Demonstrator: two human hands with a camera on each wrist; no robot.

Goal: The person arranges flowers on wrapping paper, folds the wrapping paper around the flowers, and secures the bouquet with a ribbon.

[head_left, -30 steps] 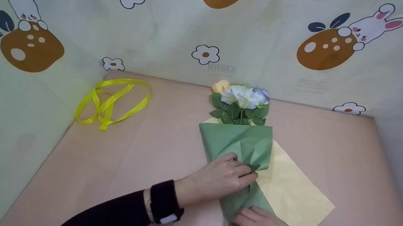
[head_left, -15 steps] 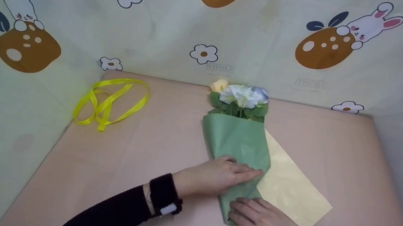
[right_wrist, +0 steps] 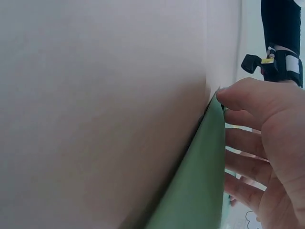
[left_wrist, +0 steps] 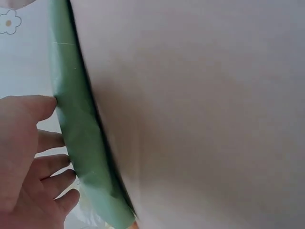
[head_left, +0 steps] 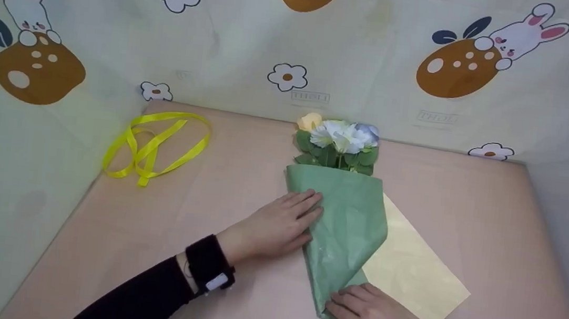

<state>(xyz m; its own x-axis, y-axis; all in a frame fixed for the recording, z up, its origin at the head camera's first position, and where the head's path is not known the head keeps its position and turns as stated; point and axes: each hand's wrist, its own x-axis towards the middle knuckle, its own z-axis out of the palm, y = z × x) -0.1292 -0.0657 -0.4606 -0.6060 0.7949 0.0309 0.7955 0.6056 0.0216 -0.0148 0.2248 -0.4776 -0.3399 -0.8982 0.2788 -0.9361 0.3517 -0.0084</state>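
Observation:
A flower bouquet lies on the table, its cream, white and pale blue flowers [head_left: 341, 135] and green leaves showing above a green wrapping paper [head_left: 347, 213]. The paper is folded into a cone that narrows toward me. My left hand [head_left: 277, 225] rests its fairly straight fingertips on the cone's left edge; the left wrist view shows thumb and fingers spread along the green paper [left_wrist: 78, 114]. At the narrow lower end, my right hand [head_left: 373, 317] presses with extended fingers. In the right wrist view its thumb touches the corner of the paper. The stems are hidden.
A pale yellow paper sheet [head_left: 416, 268] sticks out to the right from under the green cone. A loosely looped yellow ribbon [head_left: 144, 158] lies at the table's back left. Behind the pink tabletop [head_left: 219, 174] hangs a rabbit-and-flower printed cloth [head_left: 233, 43].
The green paper's upper fold has been smoothed flat over the front. My left hand has moved from the cone's middle to its left edge; the right hand stays at the lower end.

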